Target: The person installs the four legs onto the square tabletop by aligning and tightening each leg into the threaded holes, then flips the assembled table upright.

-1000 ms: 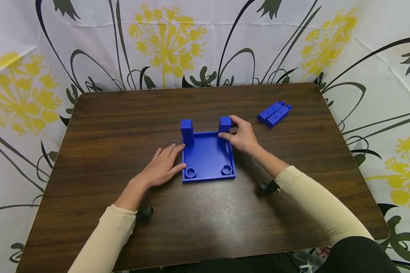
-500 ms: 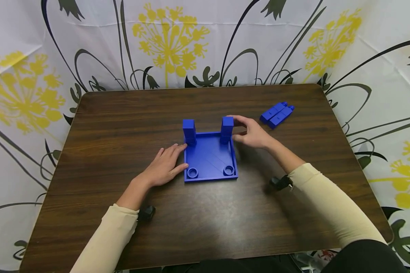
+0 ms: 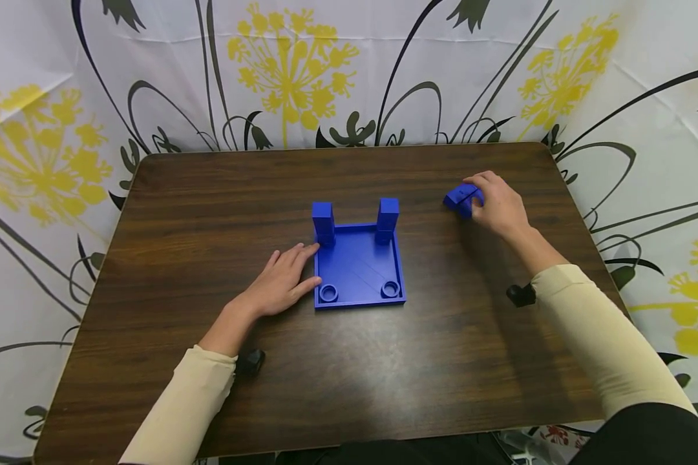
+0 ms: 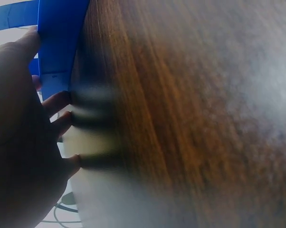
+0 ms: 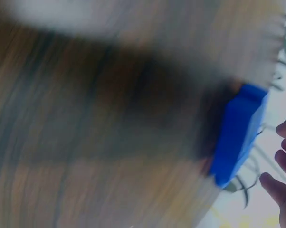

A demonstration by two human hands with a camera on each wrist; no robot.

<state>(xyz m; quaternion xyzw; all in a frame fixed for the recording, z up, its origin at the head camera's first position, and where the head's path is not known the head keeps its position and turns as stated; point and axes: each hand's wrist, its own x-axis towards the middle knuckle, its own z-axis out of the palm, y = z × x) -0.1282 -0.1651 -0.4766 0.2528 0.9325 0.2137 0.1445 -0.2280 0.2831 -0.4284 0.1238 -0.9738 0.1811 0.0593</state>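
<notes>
Blue blocks (image 3: 463, 197) are reached over by the right hand (image 3: 500, 205), whose fingers (image 5: 275, 188) are held parted, toward the tabletop's (image 3: 232, 194) far right. A blue tray (image 3: 357, 268) is touched along its left side by the left hand's (image 3: 276, 284) straightened fingers; upright posts (image 3: 324, 223) are set at its rear corners, ring sockets (image 3: 328, 294) at its near ones.

Blue tray (image 3: 357, 268), blue posts (image 3: 324, 221) on it, blue blocks (image 3: 457, 197) right of it; brown wood-grain table (image 3: 238, 194) under it; white cloth (image 3: 372, 58) beyond it, yellow-and-grey floral.
</notes>
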